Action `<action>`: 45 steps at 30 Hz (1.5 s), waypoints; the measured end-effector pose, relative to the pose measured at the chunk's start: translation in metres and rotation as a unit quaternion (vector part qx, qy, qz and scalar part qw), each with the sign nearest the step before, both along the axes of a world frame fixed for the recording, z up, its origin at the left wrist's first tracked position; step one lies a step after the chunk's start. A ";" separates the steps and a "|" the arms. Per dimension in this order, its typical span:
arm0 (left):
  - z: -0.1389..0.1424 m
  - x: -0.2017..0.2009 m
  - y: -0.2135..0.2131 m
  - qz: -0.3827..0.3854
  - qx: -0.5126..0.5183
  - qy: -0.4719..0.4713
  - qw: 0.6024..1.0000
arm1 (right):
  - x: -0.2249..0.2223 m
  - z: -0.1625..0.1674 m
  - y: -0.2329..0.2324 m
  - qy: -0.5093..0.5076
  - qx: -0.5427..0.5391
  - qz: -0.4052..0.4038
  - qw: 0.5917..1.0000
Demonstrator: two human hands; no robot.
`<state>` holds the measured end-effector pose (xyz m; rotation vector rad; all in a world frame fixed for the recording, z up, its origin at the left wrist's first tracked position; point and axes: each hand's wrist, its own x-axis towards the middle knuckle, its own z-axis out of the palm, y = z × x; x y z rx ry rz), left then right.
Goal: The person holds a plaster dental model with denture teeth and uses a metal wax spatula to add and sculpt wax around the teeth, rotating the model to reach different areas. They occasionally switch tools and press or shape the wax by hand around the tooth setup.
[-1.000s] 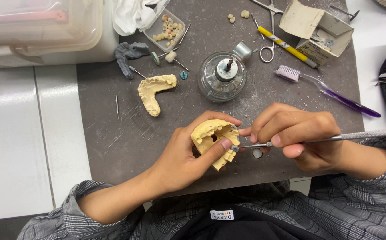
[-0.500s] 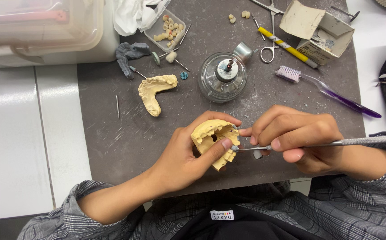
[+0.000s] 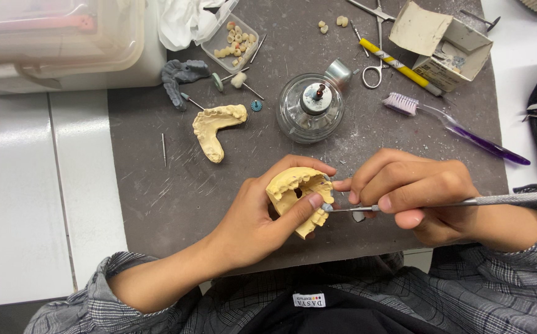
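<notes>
Cast + carving tool, both held just over the near edge of the grey mat.
Yellow plaster dental cast (image 3: pixel 297 196): horseshoe arch w/ teeth ridge, tilted, open side facing up and away, cupped in left hand (image 3: pixel 253 219), thumb across its front edge. Thin metal instrument (image 3: pixel 466 201): long silver shaft, knurled section, lies approx horizontal, pinched in right hand (image 3: pixel 414 198); tip touches cast's right side next to the left thumb, small pale blob at the tip.
</notes>
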<state>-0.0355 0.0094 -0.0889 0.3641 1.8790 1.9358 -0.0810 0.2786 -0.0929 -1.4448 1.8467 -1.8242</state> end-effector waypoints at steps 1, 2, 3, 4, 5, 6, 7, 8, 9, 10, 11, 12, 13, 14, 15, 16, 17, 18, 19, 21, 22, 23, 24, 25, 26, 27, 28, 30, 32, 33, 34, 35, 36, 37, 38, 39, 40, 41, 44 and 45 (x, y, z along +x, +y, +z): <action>0.000 0.000 0.000 0.000 -0.002 -0.003 1.000 | 0.000 0.000 0.000 0.000 -0.002 -0.001 1.000; 0.000 0.000 0.000 -0.001 -0.001 -0.001 1.000 | 0.000 0.000 0.000 0.000 -0.002 -0.003 1.000; 0.000 0.000 0.000 -0.003 0.000 0.000 1.000 | 0.001 0.000 0.000 0.000 -0.002 -0.005 1.000; -0.001 0.000 0.000 -0.004 0.001 0.002 1.000 | 0.001 0.000 0.000 -0.001 -0.001 -0.007 1.000; -0.001 0.000 0.000 -0.004 0.006 0.002 1.000 | 0.001 0.000 0.000 0.000 -0.001 -0.008 1.000; -0.001 0.000 0.000 -0.005 0.010 0.002 1.000 | 0.001 0.000 -0.001 0.000 -0.001 -0.010 1.000; -0.001 0.000 0.000 -0.006 0.014 0.002 1.000 | 0.001 0.000 -0.001 0.001 -0.001 -0.011 1.000; -0.001 0.000 0.000 -0.006 0.014 -0.002 1.000 | 0.001 0.000 -0.001 -0.001 -0.003 -0.011 1.000; -0.001 0.001 0.000 -0.007 0.014 -0.006 1.000 | 0.001 0.000 -0.001 -0.002 -0.005 -0.011 1.000; -0.001 0.001 0.001 -0.008 0.014 -0.010 1.000 | 0.001 0.000 -0.002 -0.003 -0.006 -0.011 1.000; -0.001 0.001 0.001 -0.007 0.017 -0.010 1.000 | 0.001 0.000 -0.002 -0.003 -0.008 -0.011 1.000; 0.000 0.001 0.001 -0.007 0.020 -0.009 1.000 | 0.001 0.000 -0.002 -0.003 -0.009 -0.012 1.000; 0.000 0.001 0.001 -0.007 0.022 -0.008 1.000 | 0.001 0.000 -0.002 -0.003 -0.011 -0.012 1.000; 0.000 0.001 0.001 -0.007 0.020 -0.008 1.000 | 0.001 0.000 -0.002 -0.002 -0.012 -0.012 1.000; 0.000 0.000 0.001 -0.007 0.018 -0.008 1.000 | 0.001 -0.001 -0.002 -0.002 -0.012 -0.011 1.000; 0.000 0.000 0.001 -0.008 0.016 -0.007 1.000 | 0.001 -0.001 -0.002 -0.001 -0.013 -0.011 1.000; 0.000 0.000 0.001 -0.007 0.015 -0.008 1.000 | 0.001 -0.001 -0.002 0.000 -0.011 -0.012 1.000; 0.000 0.000 0.001 -0.007 0.014 -0.008 1.000 | 0.001 0.000 -0.002 0.001 -0.008 -0.014 1.000; 0.000 0.000 0.001 -0.007 0.013 -0.009 1.000 | 0.001 0.000 -0.002 0.002 -0.006 -0.016 1.000; 0.000 0.001 0.000 -0.008 0.013 -0.005 1.000 | 0.000 0.000 -0.001 0.005 -0.004 -0.016 1.000; 0.000 0.001 0.000 -0.008 0.014 -0.003 1.000 | 0.000 0.000 -0.001 0.006 -0.002 -0.016 1.000; 0.000 0.001 0.000 -0.008 0.014 -0.006 1.000 | 0.000 0.000 -0.001 0.005 -0.003 -0.015 1.000; 0.000 0.001 0.000 -0.009 0.015 -0.008 1.000 | 0.000 0.000 -0.001 0.004 -0.003 -0.013 1.000; 0.000 0.001 0.000 -0.009 0.016 -0.010 1.000 | 0.000 0.000 -0.001 0.003 -0.003 -0.012 1.000; 0.000 0.001 0.000 -0.009 0.015 -0.005 1.000 | 0.000 0.001 -0.001 0.004 -0.004 -0.012 1.000; -0.001 0.000 0.000 -0.009 0.015 0.000 1.000 | -0.001 0.001 -0.001 0.004 -0.005 -0.011 1.000; -0.001 0.000 0.000 -0.008 0.014 0.005 1.000 | -0.001 0.001 -0.001 0.005 -0.006 -0.011 1.000; -0.001 0.000 0.000 -0.010 0.021 -0.009 1.000 | 0.000 0.000 -0.002 0.007 -0.009 -0.016 1.000; -0.001 0.000 0.000 -0.010 0.025 -0.013 1.000 | 0.000 -0.001 -0.003 0.007 -0.010 -0.018 1.000; -0.001 0.000 0.000 -0.009 0.026 -0.011 1.000 | 0.000 -0.001 -0.002 0.007 -0.010 -0.018 1.000; -0.001 0.000 0.000 -0.008 0.026 -0.009 1.000 | 0.000 -0.001 -0.002 0.006 -0.011 -0.018 1.000; -0.001 0.000 0.000 -0.009 0.023 -0.009 1.000 | 0.000 -0.001 -0.002 0.007 -0.010 -0.019 1.000; -0.001 0.000 0.000 -0.010 0.020 -0.008 1.000 | 0.000 -0.001 -0.002 0.007 -0.009 -0.020 1.000; -0.001 0.000 0.000 -0.011 0.017 -0.008 1.000 | 0.000 -0.001 -0.001 0.008 -0.009 -0.021 1.000; -0.001 0.000 0.000 -0.011 0.022 -0.012 1.000 | 0.000 -0.001 -0.001 0.008 -0.008 -0.019 1.000; -0.001 0.000 0.000 -0.012 0.028 -0.015 0.999 | -0.001 -0.001 -0.001 0.007 -0.007 -0.018 1.000; -0.001 0.000 0.000 -0.012 0.033 -0.018 0.999 | -0.001 -0.001 -0.001 0.007 -0.006 -0.016 1.000; -0.001 0.000 0.000 -0.012 0.029 -0.014 0.999 | -0.001 -0.001 -0.001 0.005 -0.006 -0.015 1.000; -0.002 0.000 -0.001 -0.011 0.019 -0.003 1.000 | -0.001 -0.001 0.000 0.002 -0.006 -0.012 1.000; -0.002 0.000 -0.001 -0.012 0.018 -0.002 1.000 | -0.001 -0.001 -0.001 0.002 -0.007 -0.011 1.000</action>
